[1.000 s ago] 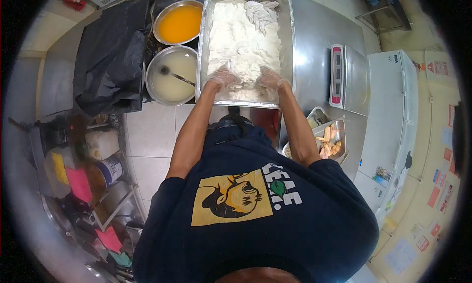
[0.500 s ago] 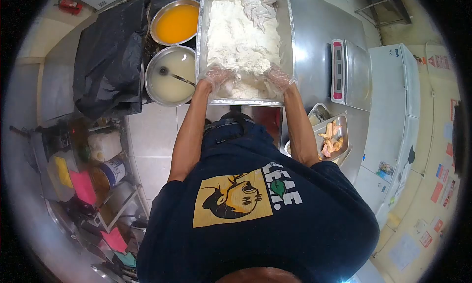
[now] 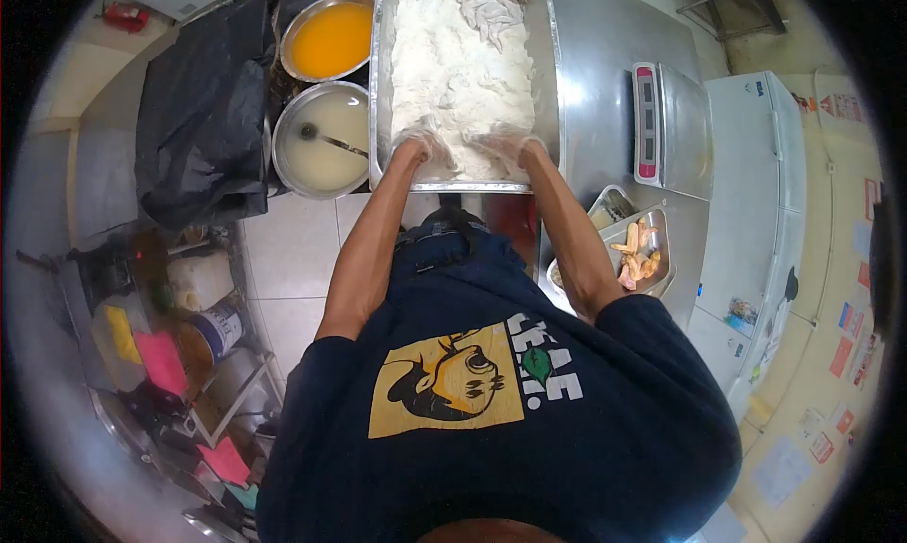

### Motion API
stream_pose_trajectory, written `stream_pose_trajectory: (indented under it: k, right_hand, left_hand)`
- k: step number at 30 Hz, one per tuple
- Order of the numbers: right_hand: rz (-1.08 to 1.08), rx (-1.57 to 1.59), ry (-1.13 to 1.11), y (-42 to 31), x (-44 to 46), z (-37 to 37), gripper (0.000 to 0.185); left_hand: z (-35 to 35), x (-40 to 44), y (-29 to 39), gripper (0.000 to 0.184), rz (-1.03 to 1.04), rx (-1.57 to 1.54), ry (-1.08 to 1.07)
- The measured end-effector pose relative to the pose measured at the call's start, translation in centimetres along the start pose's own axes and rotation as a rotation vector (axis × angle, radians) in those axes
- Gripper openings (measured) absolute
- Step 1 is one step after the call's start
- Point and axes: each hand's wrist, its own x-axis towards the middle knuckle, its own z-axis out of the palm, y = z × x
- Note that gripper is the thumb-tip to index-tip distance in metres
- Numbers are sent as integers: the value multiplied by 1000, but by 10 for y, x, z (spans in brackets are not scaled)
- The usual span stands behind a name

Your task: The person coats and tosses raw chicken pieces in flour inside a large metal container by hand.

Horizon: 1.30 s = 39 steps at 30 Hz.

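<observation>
Both of my hands wear clear plastic gloves and are in the white flour (image 3: 453,80) at the near end of a deep metal tray (image 3: 557,90). My left hand (image 3: 430,146) is open near the left corner, fingers pointing inward and partly sunk in the flour. Across from it, my right hand (image 3: 508,147) is open too, its stretched fingers lying on the flour toward the left hand. Neither hand visibly holds anything. Flour-coated chicken pieces (image 3: 493,14) lie at the tray's far right corner.
Left of the tray stand a bowl of orange liquid (image 3: 331,40) and a bowl of cloudy liquid (image 3: 326,170) with a ladle (image 3: 335,142). To the right are a scale (image 3: 673,118) and a smaller tray (image 3: 664,224) of chicken pieces (image 3: 638,255). Black plastic sheeting (image 3: 208,109) hangs far left.
My hands have moved inward from the tray's side walls and closer together. The heaped flour between them has been spread flatter. The view has shifted slightly.
</observation>
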Motion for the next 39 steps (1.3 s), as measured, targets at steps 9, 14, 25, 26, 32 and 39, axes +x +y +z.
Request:
stream_pose_trajectory:
  k: [9,14,25,26,32,39]
  right_hand:
    - [431,542,-18,12,26,6,22]
    - [550,729,68,16,24,0,19]
    - [362,178,-28,-25,5,-29,45]
    - [361,179,-29,-17,8,-21,45]
    - [161,577,197,0,-5,-17,55]
    - [596,590,177,-40,-19,-49,76]
  left_hand:
    - [-36,-25,27,38,-209,-290,-230]
    - [-31,-25,16,23,-258,-858,-74]
    - [41,40,-68,24,102,-1598,-196]
    - [36,38,-71,24,102,-1598,-195]
    - [-7,9,-34,17,201,-397,-163]
    - [-15,-5,-5,26,102,-106,-116]
